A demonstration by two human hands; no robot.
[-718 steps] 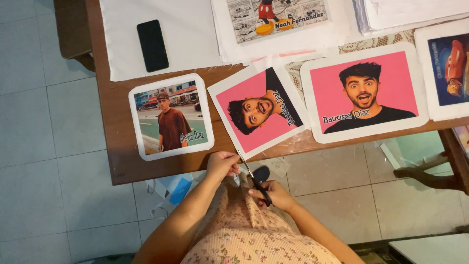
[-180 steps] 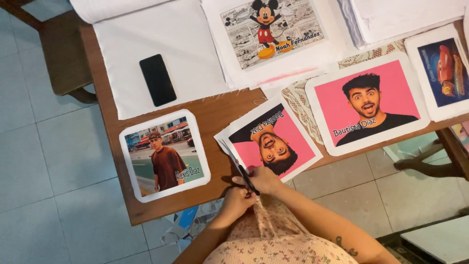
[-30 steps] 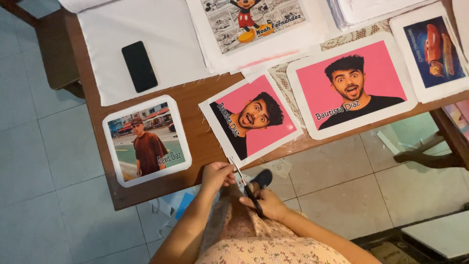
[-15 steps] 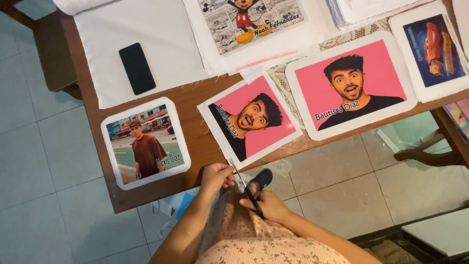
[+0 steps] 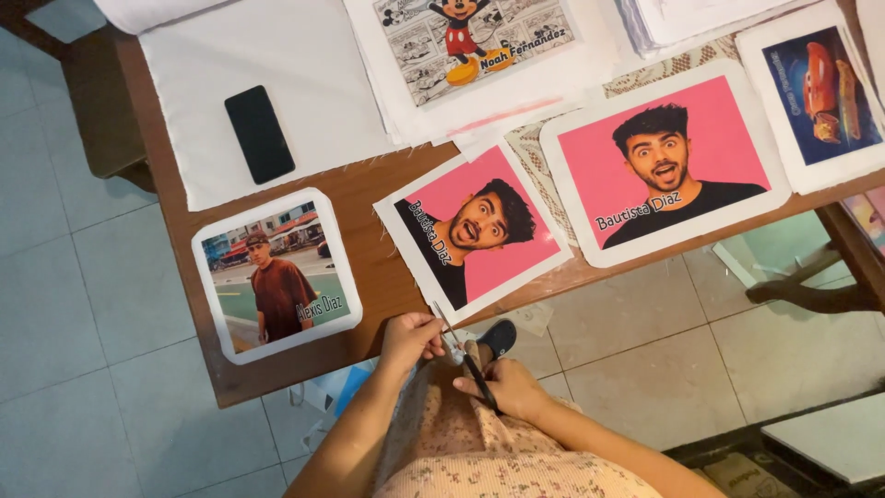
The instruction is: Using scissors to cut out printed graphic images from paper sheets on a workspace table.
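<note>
A cloth print (image 5: 502, 263) with a pink background and a person's portrait lies tilted at the wooden table's (image 5: 364, 207) front edge. My left hand (image 5: 410, 339) pinches the print's lower white border just off the table edge. My right hand (image 5: 509, 387) grips black-handled scissors (image 5: 466, 360), and their blades point up at that border next to my left fingers. Both hands hover above my lap in a floral garment.
On the table lie a rounded print of a person in a street (image 5: 277, 277), a larger pink portrait print (image 5: 664, 166), a car print (image 5: 820, 88), a cartoon print (image 5: 470, 37) and a black phone (image 5: 260, 134) on white cloth (image 5: 304, 74). A wooden chair (image 5: 830, 267) stands on the right.
Since six seconds ago the tilted pink print has been turned round on the table. Over the last second my hands and scissors stay at its lower border, barely moving.
</note>
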